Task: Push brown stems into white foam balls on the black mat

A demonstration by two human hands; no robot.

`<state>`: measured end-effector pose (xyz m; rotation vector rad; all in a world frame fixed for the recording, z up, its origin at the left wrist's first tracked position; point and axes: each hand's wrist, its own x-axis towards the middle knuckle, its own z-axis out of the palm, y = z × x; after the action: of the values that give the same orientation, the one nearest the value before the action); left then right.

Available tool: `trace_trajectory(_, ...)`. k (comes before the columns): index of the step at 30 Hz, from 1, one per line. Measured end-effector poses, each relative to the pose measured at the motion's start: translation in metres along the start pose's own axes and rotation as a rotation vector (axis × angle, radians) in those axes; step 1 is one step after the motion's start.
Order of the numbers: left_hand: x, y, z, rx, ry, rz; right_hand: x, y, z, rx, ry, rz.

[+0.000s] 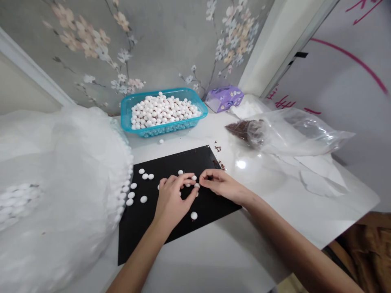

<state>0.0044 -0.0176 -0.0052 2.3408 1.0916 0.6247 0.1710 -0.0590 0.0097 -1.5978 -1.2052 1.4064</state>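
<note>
Over a black sheet (146, 232), my left hand (174, 197) pinches a small white ball (197, 185) between thumb and finger. My right hand (221, 185) meets it from the right, thumb and forefinger pressed together at the ball's side; whatever they hold is too small to make out. Another white ball (194, 178) shows by my left fingertips. Several more lie on the sheet, among them one nearer me (194, 215) with brown bits at its underside and one toward the left (143, 199). My left hand partly covers a few others.
Behind the sheet stands a blue basket (163, 131) heaped with white balls. A large translucent bag (67, 171) of balls fills the left. On the right lie a clear bag (293, 130) with brown strands (241, 129) and loose brown bits (218, 147). A purple pack (224, 99) sits against the wall.
</note>
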Motion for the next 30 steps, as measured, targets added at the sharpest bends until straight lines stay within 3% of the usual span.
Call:
trace_trajectory(9,0.001,-0.002,0.002,0.076,0.055,0.002,0.004,0.006,0.006,0.031,0.075,-0.047)
trace_trajectory(17,0.001,-0.001,0.000,0.086,-0.006,-0.019,0.007,0.009,0.011,0.127,0.161,-0.078)
trace_trajectory(30,0.002,-0.002,0.002,0.051,-0.011,-0.022,0.008,0.009,0.010,0.046,0.131,-0.071)
